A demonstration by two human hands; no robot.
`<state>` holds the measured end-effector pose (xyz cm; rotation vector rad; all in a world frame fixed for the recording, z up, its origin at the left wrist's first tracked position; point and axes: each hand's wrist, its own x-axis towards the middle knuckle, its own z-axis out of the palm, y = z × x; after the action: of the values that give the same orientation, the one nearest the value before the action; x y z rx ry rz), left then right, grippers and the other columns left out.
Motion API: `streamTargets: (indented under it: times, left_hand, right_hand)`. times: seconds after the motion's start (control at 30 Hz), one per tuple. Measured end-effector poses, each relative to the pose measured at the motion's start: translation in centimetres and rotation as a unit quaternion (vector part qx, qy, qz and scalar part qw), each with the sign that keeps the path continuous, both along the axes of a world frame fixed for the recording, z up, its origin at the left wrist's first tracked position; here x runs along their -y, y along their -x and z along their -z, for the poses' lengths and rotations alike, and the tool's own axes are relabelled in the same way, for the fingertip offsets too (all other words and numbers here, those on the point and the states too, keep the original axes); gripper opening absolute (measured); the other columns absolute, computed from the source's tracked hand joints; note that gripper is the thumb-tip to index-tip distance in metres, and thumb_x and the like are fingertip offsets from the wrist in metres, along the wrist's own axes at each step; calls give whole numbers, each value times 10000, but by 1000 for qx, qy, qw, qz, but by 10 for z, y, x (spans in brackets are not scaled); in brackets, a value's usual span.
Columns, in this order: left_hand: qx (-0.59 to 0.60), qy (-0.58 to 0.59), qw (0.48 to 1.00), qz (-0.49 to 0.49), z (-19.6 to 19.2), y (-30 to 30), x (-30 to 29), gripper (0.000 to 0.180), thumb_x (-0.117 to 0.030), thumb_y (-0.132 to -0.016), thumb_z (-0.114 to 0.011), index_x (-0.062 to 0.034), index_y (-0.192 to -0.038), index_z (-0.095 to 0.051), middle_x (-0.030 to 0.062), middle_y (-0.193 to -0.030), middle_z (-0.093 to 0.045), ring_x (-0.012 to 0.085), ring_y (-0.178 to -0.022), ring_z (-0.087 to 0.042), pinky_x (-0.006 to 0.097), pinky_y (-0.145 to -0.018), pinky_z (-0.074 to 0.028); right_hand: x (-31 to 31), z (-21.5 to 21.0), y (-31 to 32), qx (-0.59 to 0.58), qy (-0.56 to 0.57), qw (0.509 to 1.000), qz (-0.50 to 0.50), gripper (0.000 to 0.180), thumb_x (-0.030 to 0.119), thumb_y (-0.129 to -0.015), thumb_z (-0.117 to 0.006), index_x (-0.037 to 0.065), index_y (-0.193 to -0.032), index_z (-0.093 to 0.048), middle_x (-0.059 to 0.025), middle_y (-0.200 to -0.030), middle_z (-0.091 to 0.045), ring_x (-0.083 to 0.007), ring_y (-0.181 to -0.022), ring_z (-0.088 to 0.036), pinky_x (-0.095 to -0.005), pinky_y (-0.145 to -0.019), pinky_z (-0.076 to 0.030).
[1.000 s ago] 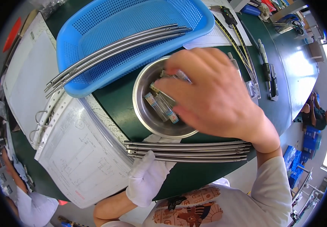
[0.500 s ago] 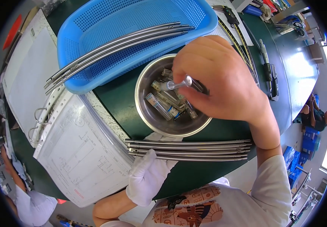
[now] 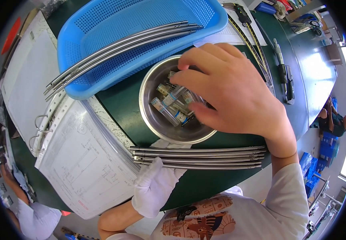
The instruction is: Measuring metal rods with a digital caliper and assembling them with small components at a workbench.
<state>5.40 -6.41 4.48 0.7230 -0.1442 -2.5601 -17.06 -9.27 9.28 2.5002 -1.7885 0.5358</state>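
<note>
My bare right hand (image 3: pixel 237 96) reaches down into a round steel bowl (image 3: pixel 149 120) on the green table. Its fingertips rest among several small clear and metal tubes (image 3: pixel 165 113). I cannot make out whether one is pinched. My left hand (image 3: pixel 157 188), in a white glove, grips a bundle of long curved metal rods (image 3: pixel 213 157) lying along the table's front edge, just below the bowl.
A blue perforated basket (image 3: pixel 101 24) behind the bowl holds more curved rods (image 3: pixel 121 46). An open ring binder with drawings (image 3: pixel 81 160) lies at the left. Hand tools (image 3: pixel 283 76) lie at the right. Another person (image 3: pixel 33 216) is at the lower left.
My right hand lifted a small metal piece above the bowl, then shifted right and lowered its fingers back among the tubes. The gloved left hand and rod bundle stayed put.
</note>
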Motion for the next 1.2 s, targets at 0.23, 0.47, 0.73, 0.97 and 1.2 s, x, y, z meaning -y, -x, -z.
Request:
streamTargets:
  times: [0.23, 0.47, 0.73, 0.97, 1.2]
  left_hand:
    - [28, 35, 999, 26, -1, 0, -1, 484, -259, -910, -399, 27, -1287, -298, 163, -1284, -416, 254, -1210, -381, 431, -1044, -255]
    - [6, 26, 1000, 4, -4, 3, 0, 502, -203, -909, -417, 52, -1308, -250, 168, -1290, -406, 260, -1215, -377, 433, -1051, -245]
    - [10, 49, 999, 16, -3, 3, 0, 489, -234, -914, -384, 15, -1315, -255, 162, -1308, -388, 250, -1231, -358, 430, -1041, -262]
    - [11, -3, 1000, 8, -2, 1, 0, 464, -186, -915, -401, 64, -1285, -275, 167, -1276, -423, 255, -1196, -404, 435, -1040, -274]
    - [34, 26, 999, 28, -1, 0, -1, 456, -282, -919, -354, 55, -1227, -365, 148, -1298, -401, 266, -1229, -351, 446, -1060, -220]
  right_hand:
    - [0, 3, 0, 24, -10, 1000, 18, 151, 115, -604, -655, 81, -711, -554, -56, -784, -505, -218, -768, -527, -335, -629, -435]
    - [0, -3, 6, 61, -35, 996, 50, 120, 135, -662, -640, 59, -681, -550, -72, -722, -520, -271, -713, -549, -376, -578, -443]
    - [-2, -4, 8, 35, -97, 994, 29, 177, 210, -688, -620, 57, -640, -545, -95, -622, -528, -294, -602, -549, -394, -539, -429]
    - [-5, -3, 2, 16, -140, 990, 20, 155, 160, -671, -629, 89, -800, -580, -53, -685, -519, -271, -648, -530, -380, -546, -397]
    - [-7, -20, 13, 90, -224, 970, 12, 122, 152, -648, -626, 79, -645, -529, -62, -564, -544, -288, -571, -555, -372, -506, -418]
